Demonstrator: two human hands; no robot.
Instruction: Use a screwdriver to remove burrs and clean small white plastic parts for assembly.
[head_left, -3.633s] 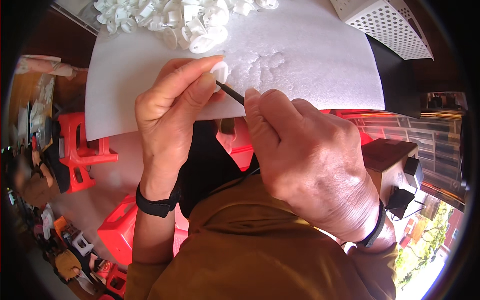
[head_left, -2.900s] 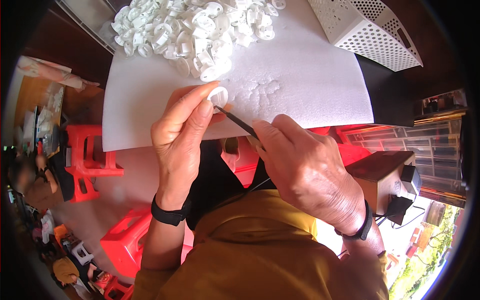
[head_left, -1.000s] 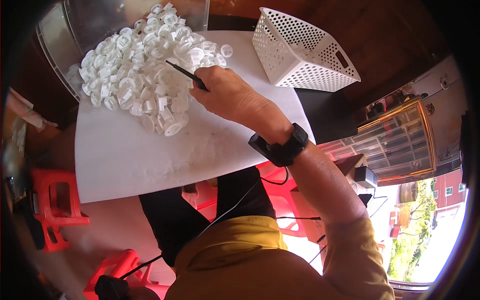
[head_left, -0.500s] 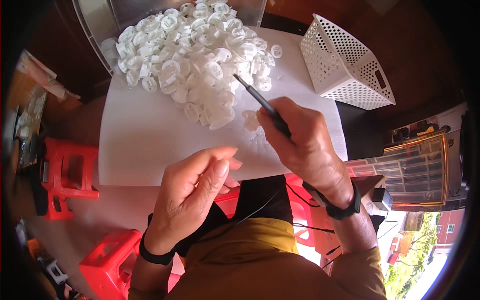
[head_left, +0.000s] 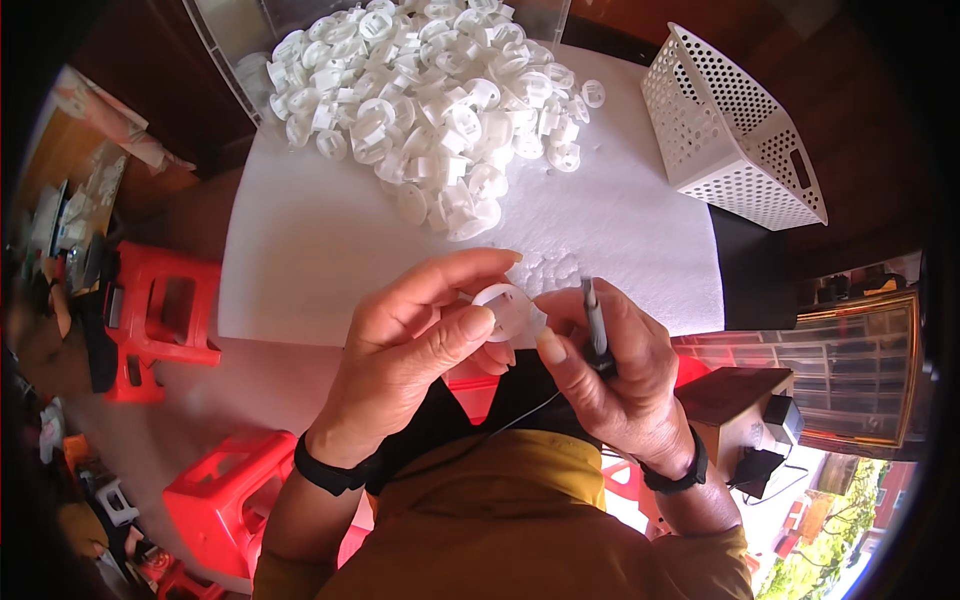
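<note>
Just past the front edge of the table, my left hand (head_left: 405,340) pinches a round, translucent white plastic piece (head_left: 503,312) between thumb and fingers. My right hand (head_left: 625,365) meets it from the other side, thumb and forefinger at the piece's edge. A slim hand tool (head_left: 594,318) with a dark handle and grey metal tip is also gripped in my right hand, tip pointing up and away; its exact kind is unclear. Beyond my hands, a large heap of similar white plastic pieces (head_left: 430,100) covers the far part of the white foam sheet (head_left: 300,270).
A white perforated basket (head_left: 715,140) stands tilted at the far right. Behind the heap is a clear plastic bin (head_left: 240,85). Red plastic stools (head_left: 165,310) stand on the floor at left. A brown box (head_left: 735,400) is at right, beside cables.
My right hand has come down and back toward my left with the tool, its tip now upward. A round white piece is now between my hands. The whole view has shifted slightly.
</note>
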